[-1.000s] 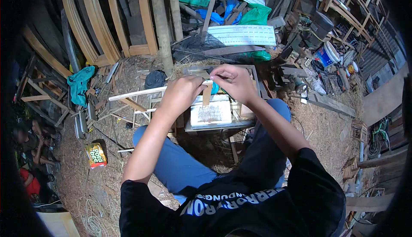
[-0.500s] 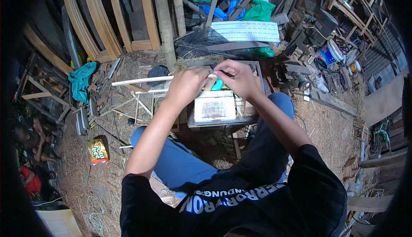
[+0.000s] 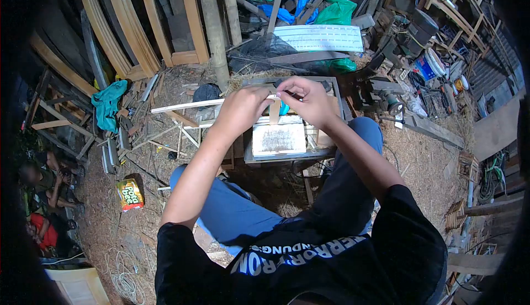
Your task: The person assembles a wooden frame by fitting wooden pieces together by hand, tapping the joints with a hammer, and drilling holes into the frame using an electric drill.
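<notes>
A long thin wooden strip (image 3: 187, 105) reaches out to the left from my left hand (image 3: 240, 108), whose fingers are wrapped round its right part. Close by on the right, my right hand (image 3: 307, 102) has thumb and forefinger pinched at the strip's end; what they hold is too small to name. A short flat wooden piece (image 3: 274, 112) hangs down between the hands. Below lies a pale block with a dark, worn top (image 3: 279, 139) on the low worktable (image 3: 259, 160). Something turquoise (image 3: 284, 108) shows partly behind my right fingers.
Thin wooden strips (image 3: 160, 141) stand left of the table. A snack packet (image 3: 130, 195) lies on the ground at left, and two people (image 3: 52, 186) sit at the far left. Curved wooden frames (image 3: 130, 23) lean behind; a clamp-like metal tool (image 3: 395, 108) stands at right.
The short flat piece tilted between my hands and now hangs nearly upright again. Both hands stay close together at the strip's end. The whole view has shifted slightly.
</notes>
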`<state>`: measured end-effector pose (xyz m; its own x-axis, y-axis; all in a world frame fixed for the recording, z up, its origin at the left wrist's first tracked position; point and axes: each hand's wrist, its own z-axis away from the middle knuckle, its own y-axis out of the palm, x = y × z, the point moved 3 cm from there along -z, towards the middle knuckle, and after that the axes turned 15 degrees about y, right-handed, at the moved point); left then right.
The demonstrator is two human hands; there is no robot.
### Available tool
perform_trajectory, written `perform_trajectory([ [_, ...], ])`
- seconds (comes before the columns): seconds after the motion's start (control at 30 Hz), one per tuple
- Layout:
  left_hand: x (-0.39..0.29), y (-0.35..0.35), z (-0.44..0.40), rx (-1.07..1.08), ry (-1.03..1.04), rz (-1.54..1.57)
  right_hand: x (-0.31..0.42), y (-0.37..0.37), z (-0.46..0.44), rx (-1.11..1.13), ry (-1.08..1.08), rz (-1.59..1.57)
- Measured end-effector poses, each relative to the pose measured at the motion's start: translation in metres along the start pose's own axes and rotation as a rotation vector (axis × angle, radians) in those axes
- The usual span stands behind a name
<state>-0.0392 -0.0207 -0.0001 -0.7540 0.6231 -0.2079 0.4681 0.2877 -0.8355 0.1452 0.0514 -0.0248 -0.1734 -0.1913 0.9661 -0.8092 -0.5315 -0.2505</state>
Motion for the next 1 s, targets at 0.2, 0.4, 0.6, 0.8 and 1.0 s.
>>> perform_trajectory([
  [0.2,-0.0026,-0.0034,-0.0076,-0.008,-0.01,0.004,-0.0022,-0.0035,-0.0045,-0.003,-0.028,-0.023],
  [0.4,-0.0021,-0.0025,-0.0092,0.026,-0.037,0.026,0.0046,-0.0065,0.0005,-0.005,-0.015,0.005],
  [0.6,-0.0028,-0.0035,-0.0087,0.039,-0.046,0.02,-0.0018,-0.0066,-0.0069,0.01,-0.04,-0.036],
  [0.8,-0.0021,-0.0041,-0.0089,0.056,-0.086,0.043,0.0001,-0.0072,-0.0064,-0.002,-0.046,0.019],
  [1.0,-0.0008,-0.0027,-0.0067,0.039,-0.082,0.062,-0.0027,-0.0067,-0.0072,-0.018,-0.074,0.023],
])
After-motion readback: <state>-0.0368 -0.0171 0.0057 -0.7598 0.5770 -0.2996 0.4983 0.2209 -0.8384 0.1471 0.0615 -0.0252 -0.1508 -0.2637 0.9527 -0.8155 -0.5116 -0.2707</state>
